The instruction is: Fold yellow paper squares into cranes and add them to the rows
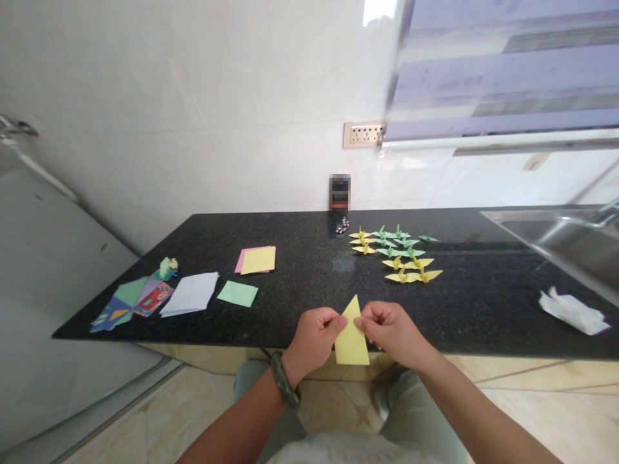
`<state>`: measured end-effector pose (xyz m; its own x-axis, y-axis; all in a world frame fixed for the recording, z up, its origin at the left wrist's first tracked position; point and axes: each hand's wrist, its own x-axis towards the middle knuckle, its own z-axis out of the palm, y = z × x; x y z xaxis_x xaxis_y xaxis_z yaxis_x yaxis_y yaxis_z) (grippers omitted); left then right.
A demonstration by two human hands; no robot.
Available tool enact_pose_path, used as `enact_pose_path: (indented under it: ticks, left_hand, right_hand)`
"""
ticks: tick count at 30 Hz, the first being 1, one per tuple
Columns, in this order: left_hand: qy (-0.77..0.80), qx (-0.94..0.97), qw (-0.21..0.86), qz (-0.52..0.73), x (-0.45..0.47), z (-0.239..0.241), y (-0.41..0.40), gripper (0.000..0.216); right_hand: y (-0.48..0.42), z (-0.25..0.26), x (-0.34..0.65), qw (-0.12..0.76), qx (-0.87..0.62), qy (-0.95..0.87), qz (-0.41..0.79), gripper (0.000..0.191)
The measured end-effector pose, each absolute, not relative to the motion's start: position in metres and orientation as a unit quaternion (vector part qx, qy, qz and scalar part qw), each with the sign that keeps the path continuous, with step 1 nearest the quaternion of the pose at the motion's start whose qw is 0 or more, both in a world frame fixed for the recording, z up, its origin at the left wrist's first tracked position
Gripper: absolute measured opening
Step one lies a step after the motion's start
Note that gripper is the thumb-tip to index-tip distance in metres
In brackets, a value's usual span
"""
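Observation:
A yellow sheet of origami paper [352,341], folded to a point at its top, is held up at the counter's front edge. My left hand [316,332] pinches its left side between thumb and fingers. On the opposite side my right hand [387,325] grips the same paper, its thumb lying on the front face. Beyond my hands, several folded paper cranes, yellow ones [413,276] and green ones [394,241], stand in rows on the black counter [300,283].
To the left lie yellow and pink sheets [258,260], green sheets [238,293], white paper [191,293] and a colourful printed packet [126,303]. A dark upright object [340,193] leans by the wall. Crumpled tissue [573,310] sits near the metal sink [570,238] at right.

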<state>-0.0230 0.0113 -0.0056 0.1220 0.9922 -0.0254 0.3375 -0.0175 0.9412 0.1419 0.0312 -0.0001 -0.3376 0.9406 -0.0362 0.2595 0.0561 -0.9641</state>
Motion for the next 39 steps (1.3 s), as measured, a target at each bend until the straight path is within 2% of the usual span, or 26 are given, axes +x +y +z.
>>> enact_pose_path:
  ticks: [4, 9, 12, 15, 19, 21, 22, 24, 26, 27, 29, 31, 33, 37, 39]
  left_hand:
    - [0.554, 0.620, 0.405, 0.381, -0.027, -0.007, 0.012, 0.040]
    - [0.553, 0.575, 0.400, 0.452, -0.026, -0.009, 0.016, 0.040]
    - [0.502, 0.604, 0.447, 0.427, -0.016, -0.006, 0.016, 0.031]
    - [0.536, 0.599, 0.435, 0.406, -0.013, -0.002, 0.016, 0.030]
    - [0.572, 0.577, 0.379, 0.443, -0.029, -0.001, 0.020, 0.035]
    - [0.598, 0.530, 0.368, 0.476, -0.039, -0.002, 0.021, 0.038]
    - [0.596, 0.513, 0.396, 0.474, -0.041, -0.002, 0.021, 0.041]
    - [0.547, 0.481, 0.536, 0.426, -0.040, -0.003, 0.019, 0.050]
    - [0.463, 0.440, 0.671, 0.377, -0.034, -0.004, 0.015, 0.060]
    - [0.434, 0.418, 0.700, 0.383, -0.031, -0.004, 0.013, 0.059]
    - [0.416, 0.387, 0.715, 0.407, -0.026, -0.003, 0.010, 0.045]
    - [0.416, 0.380, 0.710, 0.422, -0.025, -0.002, 0.008, 0.038]
    - [0.426, 0.400, 0.691, 0.426, -0.027, 0.001, 0.006, 0.038]
    - [0.470, 0.486, 0.621, 0.397, -0.028, 0.008, 0.005, 0.035]
    - [0.478, 0.536, 0.595, 0.361, -0.028, 0.010, 0.005, 0.032]
  right_hand:
    - [0.031, -0.002, 0.142, 0.347, -0.469, -0.636, 0.506, 0.031]
    - [0.033, 0.001, 0.146, 0.359, -0.483, -0.621, 0.502, 0.030]
    - [0.033, 0.000, 0.142, 0.352, -0.469, -0.633, 0.506, 0.031]
    - [0.032, -0.003, 0.139, 0.358, -0.458, -0.647, 0.492, 0.032]
    - [0.034, -0.002, 0.148, 0.385, -0.465, -0.676, 0.423, 0.033]
    - [0.035, 0.002, 0.158, 0.419, -0.471, -0.709, 0.317, 0.031]
    - [0.036, 0.004, 0.162, 0.424, -0.465, -0.740, 0.239, 0.027]
    - [0.035, 0.007, 0.169, 0.417, -0.390, -0.815, 0.101, 0.017]
    - [0.033, 0.008, 0.172, 0.387, -0.288, -0.876, 0.012, 0.023]
    - [0.032, 0.008, 0.173, 0.365, -0.250, -0.897, -0.014, 0.027]
    - [0.029, 0.006, 0.172, 0.328, -0.211, -0.920, -0.041, 0.030]
    - [0.027, 0.003, 0.171, 0.316, -0.205, -0.926, -0.032, 0.032]
    - [0.026, 0.000, 0.169, 0.349, -0.220, -0.911, 0.022, 0.033]
    - [0.024, -0.007, 0.160, 0.468, -0.369, -0.754, 0.277, 0.030]
    - [0.024, -0.010, 0.154, 0.466, -0.393, -0.676, 0.413, 0.032]
